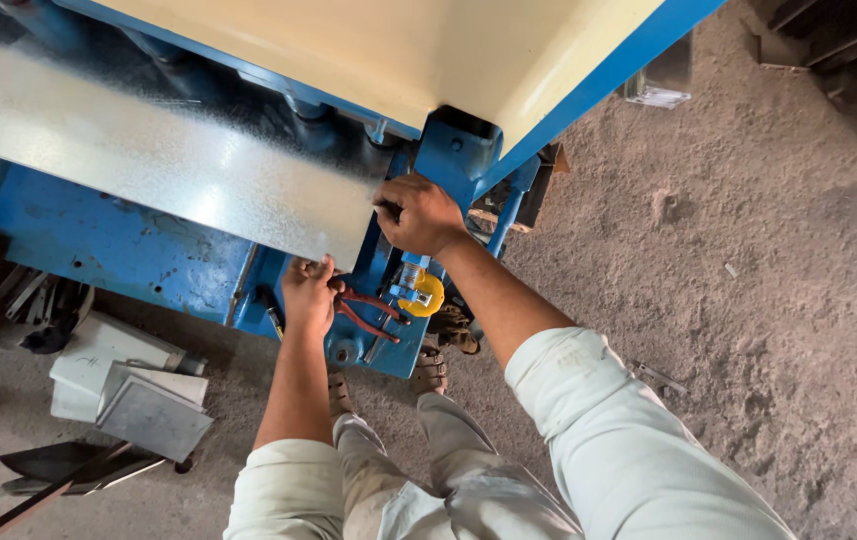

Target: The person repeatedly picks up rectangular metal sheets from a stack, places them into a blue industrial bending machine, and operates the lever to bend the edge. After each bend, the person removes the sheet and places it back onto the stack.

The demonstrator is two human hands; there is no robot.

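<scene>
We stand over a big blue machine with a cream-coloured top, set on a dusty earth floor. A wide sheet of shiny metal lies across the machine, and its near corner ends just where our two hands meet, beside a blue bracket of the frame.

Our right hand sits at that corner, fingers curled together against the sheet's edge and the bracket; whether it pinches the sheet or only presses on it, we cannot tell. Our left hand is lower, under the sheet's edge, closed around a pair of red-handled pliers whose handles stick out to the right. The nose of the pliers is hidden behind the hand, so we cannot see what it bites. Just beside the handles sits a small yellow fitting on the frame.

As we judge it, the sheet is already laid on the machine and lined up to this corner, while the work with the pliers at the edge is under way and not finished: both hands are on the job and nothing is let go.

Off to the left, on the ground, lie offcuts of metal plate and a few dark scraps.
</scene>
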